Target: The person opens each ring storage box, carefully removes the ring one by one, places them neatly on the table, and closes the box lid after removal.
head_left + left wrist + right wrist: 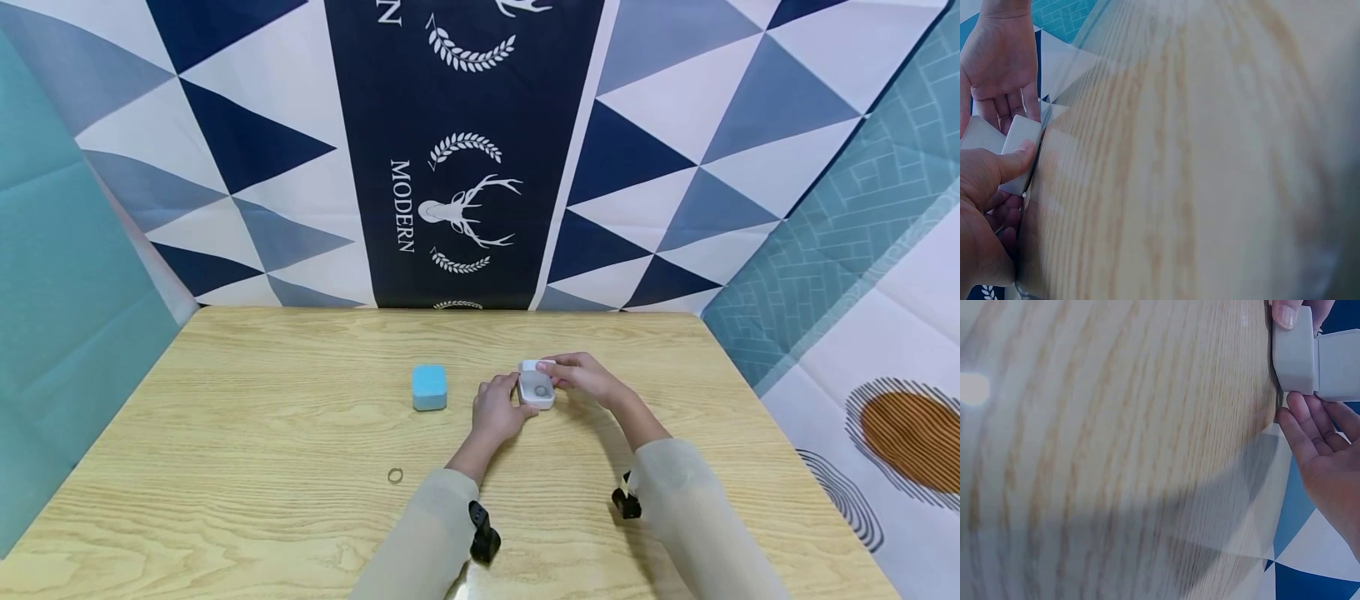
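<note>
A small white hinged box [536,400] sits on the table with its lid [1339,365] raised at the back. A small ring [541,391] shows inside its grey interior. My left hand [497,410] grips the box's base, thumb on the front side and fingers round the left side, as the left wrist view also shows. At the right, my right hand [585,377] holds the lid with its thumb over the edge, fingers curled beside the hinge side. A closed light-blue box [429,387] stands left of my left hand. Nearer the front lies a thin ring [395,475].
The wood-grain table [247,433] extends to both sides of my arms. A patterned cloth [465,167] hangs along its back edge. Teal cloth [75,250] borders the left side. Black wrist cameras [483,533] are strapped to both sleeves.
</note>
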A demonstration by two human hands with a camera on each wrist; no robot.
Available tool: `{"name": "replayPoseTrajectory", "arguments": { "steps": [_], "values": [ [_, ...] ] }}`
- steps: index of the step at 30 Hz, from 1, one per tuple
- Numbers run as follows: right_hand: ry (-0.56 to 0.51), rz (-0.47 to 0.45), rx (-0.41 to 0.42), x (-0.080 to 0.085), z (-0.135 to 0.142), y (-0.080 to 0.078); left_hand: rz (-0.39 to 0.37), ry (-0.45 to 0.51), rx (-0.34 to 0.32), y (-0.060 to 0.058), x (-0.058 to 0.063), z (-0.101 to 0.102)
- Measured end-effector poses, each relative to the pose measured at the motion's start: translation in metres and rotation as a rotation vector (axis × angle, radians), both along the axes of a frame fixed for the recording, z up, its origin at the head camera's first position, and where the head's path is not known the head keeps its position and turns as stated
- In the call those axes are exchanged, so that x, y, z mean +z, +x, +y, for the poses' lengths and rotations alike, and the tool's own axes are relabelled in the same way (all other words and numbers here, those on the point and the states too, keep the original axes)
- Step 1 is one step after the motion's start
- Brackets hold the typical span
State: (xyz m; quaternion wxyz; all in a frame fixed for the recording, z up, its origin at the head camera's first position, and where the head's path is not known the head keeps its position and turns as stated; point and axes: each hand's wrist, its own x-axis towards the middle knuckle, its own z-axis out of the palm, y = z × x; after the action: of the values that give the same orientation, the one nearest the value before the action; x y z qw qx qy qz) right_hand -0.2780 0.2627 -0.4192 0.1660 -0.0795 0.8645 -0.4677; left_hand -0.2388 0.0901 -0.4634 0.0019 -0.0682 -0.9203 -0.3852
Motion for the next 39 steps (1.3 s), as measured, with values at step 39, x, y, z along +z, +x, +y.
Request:
{"name": "replayPoseTrajectory", "arguments": {
  "steps": [39],
  "values": [
    [-0.023, -0.017, -0.03, 0.001, -0.0015, -0.003, -0.002, -0.008, -0.001, -0.0006, -0.0008, 0.001]
  ]
}}
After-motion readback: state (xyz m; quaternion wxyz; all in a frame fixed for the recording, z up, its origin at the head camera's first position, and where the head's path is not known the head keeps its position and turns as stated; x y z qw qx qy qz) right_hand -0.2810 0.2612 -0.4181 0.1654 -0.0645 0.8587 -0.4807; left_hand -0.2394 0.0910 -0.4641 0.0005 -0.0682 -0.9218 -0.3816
